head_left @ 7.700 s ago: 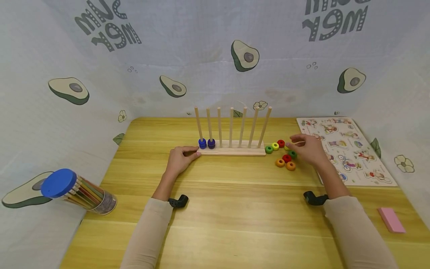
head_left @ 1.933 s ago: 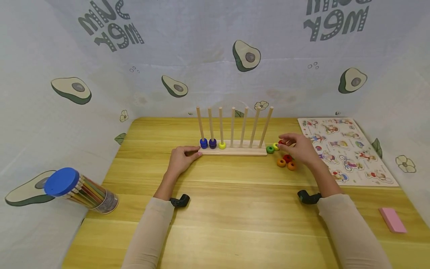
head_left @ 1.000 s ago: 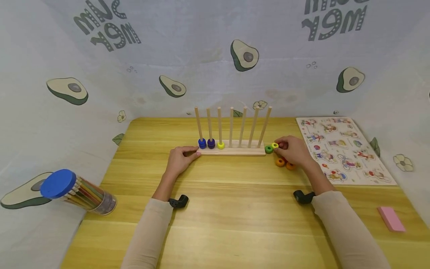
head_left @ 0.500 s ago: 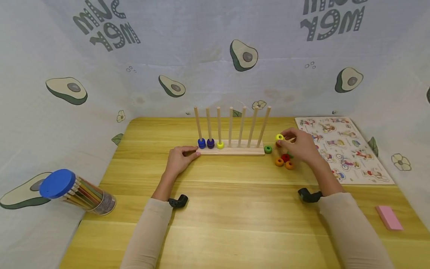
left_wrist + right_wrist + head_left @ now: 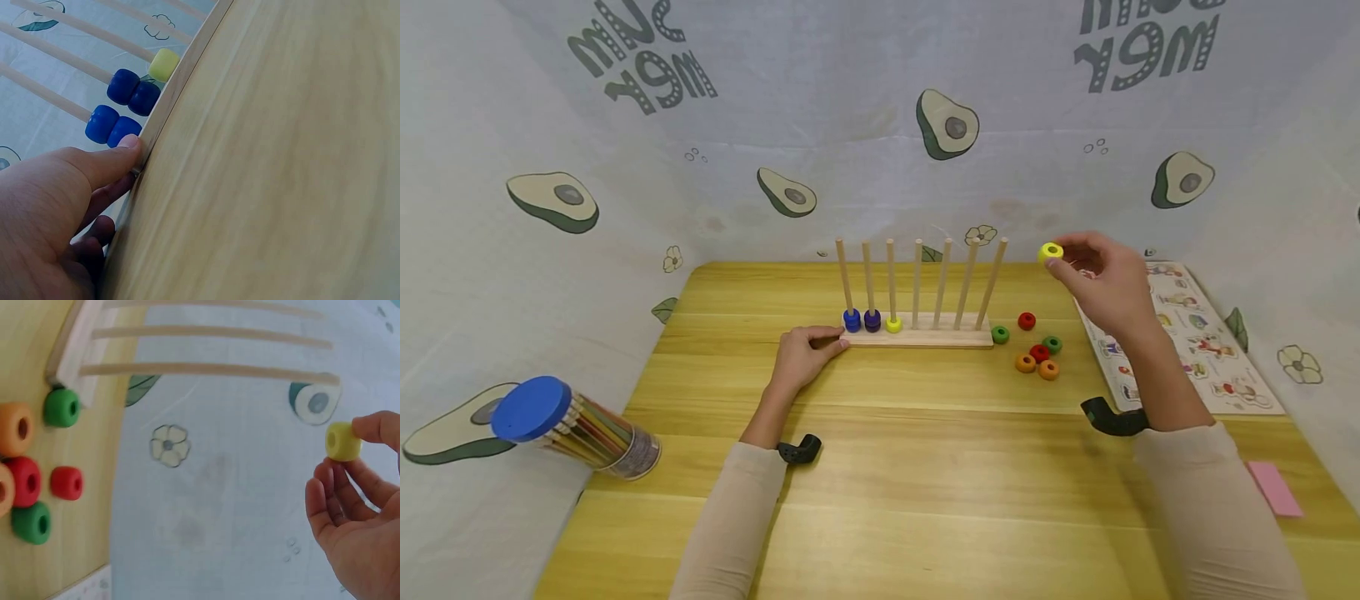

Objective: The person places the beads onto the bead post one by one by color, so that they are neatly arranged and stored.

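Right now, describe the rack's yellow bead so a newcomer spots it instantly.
On the table, the left hand grips one end of a seven-peg rack. At the foot of the third peg from that end sits the yellow bead. It stands alone, unlike the darker pairs on the first two pegs.

My right hand (image 5: pixel 1108 287) has risen well above the table, a yellow bead (image 5: pixel 1049 257) pinched between thumb and fingers; half a second ago both were low over the loose beads. The piece has left its place between a green bead (image 5: pixel 1000 335) and a red bead (image 5: pixel 1027 322). Another yellow bead (image 5: pixel 893 326), missing from the rack in the earliest view, now sits on the third peg (image 5: pixel 891 279) from the left. My hand now covers the puzzle's (image 5: pixel 1225 321) upper left corner.
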A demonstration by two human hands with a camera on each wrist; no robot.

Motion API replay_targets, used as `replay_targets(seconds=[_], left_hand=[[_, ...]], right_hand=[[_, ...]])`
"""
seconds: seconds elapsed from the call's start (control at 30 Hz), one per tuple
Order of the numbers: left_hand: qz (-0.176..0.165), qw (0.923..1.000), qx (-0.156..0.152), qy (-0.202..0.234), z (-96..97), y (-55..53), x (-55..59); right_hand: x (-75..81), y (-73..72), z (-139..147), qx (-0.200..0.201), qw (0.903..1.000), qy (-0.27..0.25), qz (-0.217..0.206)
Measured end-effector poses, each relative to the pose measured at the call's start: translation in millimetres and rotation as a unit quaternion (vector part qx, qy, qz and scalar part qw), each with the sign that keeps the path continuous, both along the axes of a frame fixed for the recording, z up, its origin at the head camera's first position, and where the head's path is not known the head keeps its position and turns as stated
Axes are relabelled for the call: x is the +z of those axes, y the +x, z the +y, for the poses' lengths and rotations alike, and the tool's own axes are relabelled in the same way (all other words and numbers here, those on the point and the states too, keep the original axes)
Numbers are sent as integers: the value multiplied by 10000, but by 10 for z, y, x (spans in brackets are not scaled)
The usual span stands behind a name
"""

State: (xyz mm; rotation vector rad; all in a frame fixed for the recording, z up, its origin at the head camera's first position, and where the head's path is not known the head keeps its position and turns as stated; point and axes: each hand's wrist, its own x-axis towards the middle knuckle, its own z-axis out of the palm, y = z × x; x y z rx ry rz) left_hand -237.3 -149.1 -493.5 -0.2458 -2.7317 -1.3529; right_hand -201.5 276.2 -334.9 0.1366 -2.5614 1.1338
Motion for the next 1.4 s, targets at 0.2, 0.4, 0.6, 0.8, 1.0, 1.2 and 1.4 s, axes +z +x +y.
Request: replay_targets(seconds=[0.2, 0.4, 0.6, 0.8, 1.0, 1.2, 1.4], left_hand=[[56, 10000, 12, 54, 0, -1, 2], [53, 10000, -7, 7, 3, 2, -5], [45, 10000, 10, -11, 2, -10, -21], [13, 10000, 1, 2, -2, -10, -21], [-14, 10000, 18, -8, -9, -15, -10], [5, 10000, 7, -30, -13, -18, -17], [-36, 10000, 8, -45, -11, -26, -11]], right_hand=[[206, -33, -217, 306, 9984, -379, 303], [300, -97, -534, 865, 9926, -553, 643], [337, -200, -872, 1260, 9890, -210, 742], [334, -295, -1146, 1498, 9880, -5, 372], [315, -361, -1363, 1658, 9858, 111, 257], [322, -407, -1532, 1666, 9854, 297, 189], [296, -463, -1607, 1650, 9857, 346, -49]])
